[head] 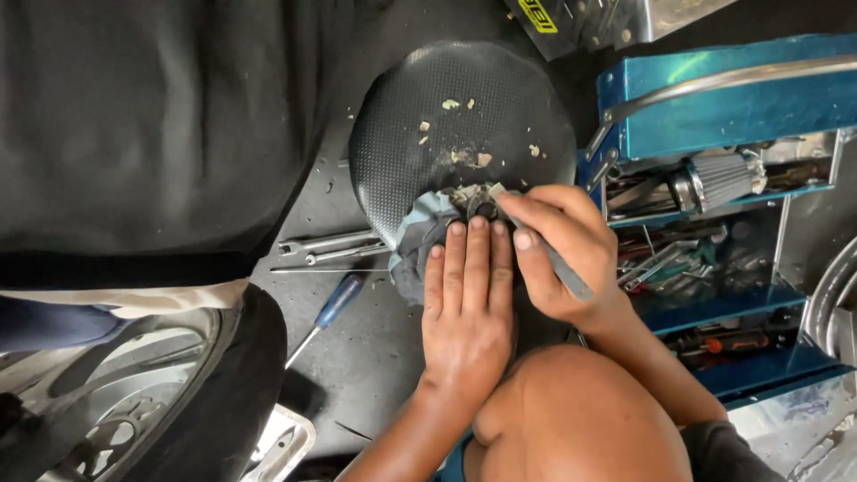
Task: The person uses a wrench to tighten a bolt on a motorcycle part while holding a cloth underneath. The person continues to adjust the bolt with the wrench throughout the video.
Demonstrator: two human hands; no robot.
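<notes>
Blue toolbox [714, 116] filled with tools; left hand [466, 303] pressed flat on cloth [420, 241]; right hand [562, 259] closed around grey scraper [558, 263].

- Left hand [466, 303] is laid flat, palm down, fingers straight and pressed together, forearm angled up from below.
- Right hand [558, 254] is curled in a grip, thumb and forefinger pinched forward; probably closed tight.
</notes>
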